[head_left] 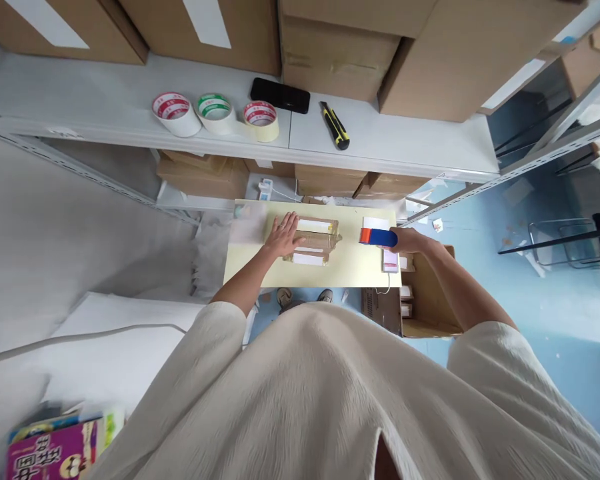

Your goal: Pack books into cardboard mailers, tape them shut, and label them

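**Pressed flat, gripped tight**

On a pale yellow rectangular table (350, 267), the left hand (283, 235) lies open, fingers spread flat on a small brown cardboard parcel with white labels (317, 241) at mid-table. The right hand (407, 240) is closed around a blue-and-red tape dispenser (377, 237) just right of the parcel. Beyond, a white metal shelf (105, 100) carries three tape rolls (215, 113), a black phone (280, 95) and a yellow-and-black utility knife (335, 125).
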The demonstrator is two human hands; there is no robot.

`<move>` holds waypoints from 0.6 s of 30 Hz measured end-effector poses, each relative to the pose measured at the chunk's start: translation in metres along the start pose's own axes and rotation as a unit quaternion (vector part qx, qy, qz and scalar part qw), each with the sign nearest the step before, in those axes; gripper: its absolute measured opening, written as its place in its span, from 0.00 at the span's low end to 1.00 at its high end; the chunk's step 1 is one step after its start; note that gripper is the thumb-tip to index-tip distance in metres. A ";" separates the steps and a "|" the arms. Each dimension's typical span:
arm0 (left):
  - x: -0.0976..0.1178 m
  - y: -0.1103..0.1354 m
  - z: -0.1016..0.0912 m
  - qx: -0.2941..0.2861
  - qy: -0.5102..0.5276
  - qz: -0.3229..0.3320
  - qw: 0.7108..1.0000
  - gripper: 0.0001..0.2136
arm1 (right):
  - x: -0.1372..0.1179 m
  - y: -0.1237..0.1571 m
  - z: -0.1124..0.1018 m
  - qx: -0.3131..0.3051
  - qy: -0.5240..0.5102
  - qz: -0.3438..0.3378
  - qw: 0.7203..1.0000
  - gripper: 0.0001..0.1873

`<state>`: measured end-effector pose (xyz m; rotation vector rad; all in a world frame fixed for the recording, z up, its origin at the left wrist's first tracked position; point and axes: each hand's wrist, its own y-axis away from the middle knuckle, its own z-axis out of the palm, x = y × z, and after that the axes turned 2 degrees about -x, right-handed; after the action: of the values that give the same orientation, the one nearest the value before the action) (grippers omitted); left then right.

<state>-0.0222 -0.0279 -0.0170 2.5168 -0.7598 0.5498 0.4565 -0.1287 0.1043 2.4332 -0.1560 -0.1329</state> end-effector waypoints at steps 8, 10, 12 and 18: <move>-0.003 -0.005 -0.002 -0.034 -0.038 -0.028 0.998 0.48 | -0.028 -0.048 0.026 -0.043 0.014 -0.034 0.998 0.31; -0.003 -0.006 -0.003 -0.039 -0.044 -0.034 0.998 0.48 | -0.046 -0.057 0.033 -0.045 0.019 -0.047 0.998 0.31; -0.003 -0.008 -0.005 -0.042 -0.049 -0.039 0.997 0.48 | -0.065 -0.066 0.037 -0.044 0.034 -0.060 0.997 0.32; -0.002 -0.012 -0.003 -0.039 -0.044 -0.044 0.997 0.49 | -0.113 -0.088 0.044 -0.014 0.043 -0.070 0.996 0.36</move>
<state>-0.0176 -0.0166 -0.0187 2.5013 -0.6846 0.3731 0.3452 -0.0733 0.0196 2.4154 0.0558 -0.0916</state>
